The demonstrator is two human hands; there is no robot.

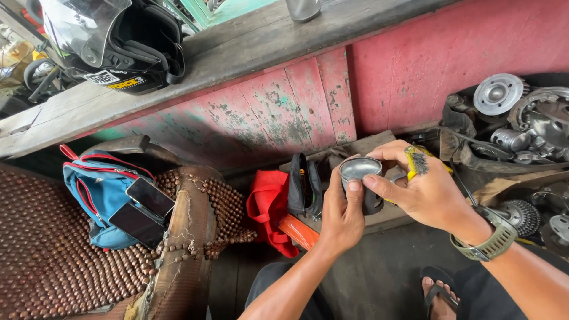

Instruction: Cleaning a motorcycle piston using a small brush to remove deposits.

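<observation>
- My left hand (pixel 342 216) grips a round metal cup-shaped part (pixel 360 169) from below, thumb on its rim.
- My right hand (pixel 424 189) pinches the part's far rim, with a yellow-handled brush (pixel 416 162) tucked in the fingers.
- Part is held in the air above the dark floor (pixel 367 278), near a red cloth (pixel 268 207).
- Engine parts (pixel 515 124) lie to the right.

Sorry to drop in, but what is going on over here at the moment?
A seated person holds a small round metal cup-shaped part in the left hand. The right hand touches its rim while gripping a yellow-handled brush. Engine parts lie to the right, and a blue bag with two phones sits on a beaded seat.
</observation>
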